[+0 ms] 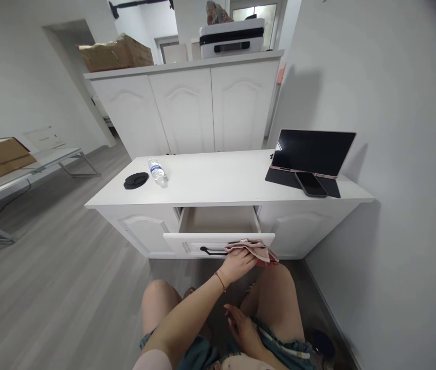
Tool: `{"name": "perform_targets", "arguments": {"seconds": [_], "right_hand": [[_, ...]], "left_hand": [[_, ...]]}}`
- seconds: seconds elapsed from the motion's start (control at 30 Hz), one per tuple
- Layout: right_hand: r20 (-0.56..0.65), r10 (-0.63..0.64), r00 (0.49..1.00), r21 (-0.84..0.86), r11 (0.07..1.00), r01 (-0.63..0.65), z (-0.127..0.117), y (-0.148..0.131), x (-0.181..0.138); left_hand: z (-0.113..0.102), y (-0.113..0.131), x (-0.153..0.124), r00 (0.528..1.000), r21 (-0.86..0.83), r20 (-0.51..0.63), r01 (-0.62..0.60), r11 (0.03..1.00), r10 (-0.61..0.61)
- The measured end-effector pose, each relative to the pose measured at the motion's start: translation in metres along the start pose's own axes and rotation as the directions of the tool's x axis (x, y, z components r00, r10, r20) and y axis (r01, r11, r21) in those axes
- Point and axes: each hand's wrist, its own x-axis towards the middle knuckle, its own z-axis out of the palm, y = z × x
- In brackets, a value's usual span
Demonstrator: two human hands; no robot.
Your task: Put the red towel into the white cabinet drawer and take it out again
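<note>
My left hand (240, 264), with a red string bracelet at the wrist, holds a pinkish cloth (254, 248) against the right part of the drawer front (191, 243). The cloth is folded, and a redder part hangs below my fingers. Just left of it is the drawer's black handle (208, 251). The drawer (221, 220) is pulled out, and its visible inside is bare. Low by my right thigh, my right hand (244, 329) holds nothing, its fingers loosely bent and apart.
On the white cabinet top (218, 177) lie a clear plastic bottle (158, 172), a black round item (136, 180), a tablet on a stand (312, 151) and a phone (311, 184). A wall (406, 205) borders the right side. A cardboard box (120, 54) and white suitcase (231, 38) stand behind.
</note>
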Motion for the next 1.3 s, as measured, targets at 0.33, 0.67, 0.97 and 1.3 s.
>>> {"name": "perform_targets", "arguments": {"seconds": [0.33,0.67,0.97,1.3], "right_hand": [[0.017,0.069,0.997,0.013,0.998,-0.069,-0.001,0.002,-0.005],[-0.086,0.048,0.995,-0.004,0.999,-0.048,-0.023,-0.015,0.022],[-0.333,-0.088,0.939,-0.117,0.992,0.051,-0.051,-0.032,0.082],[-0.231,-0.172,0.958,-0.184,0.974,0.130,-0.064,-0.058,0.130]], "left_hand": [[-0.004,0.003,-0.030,0.996,0.040,-0.013,0.090,0.995,-0.089],[-0.002,-0.010,-0.103,0.934,0.087,-0.228,0.302,0.949,-0.276],[-0.002,-0.057,-0.170,0.684,-0.140,-0.355,0.634,0.760,-0.637],[-0.003,-0.050,-0.188,0.068,-0.495,-0.281,0.844,0.206,-0.957]]}}
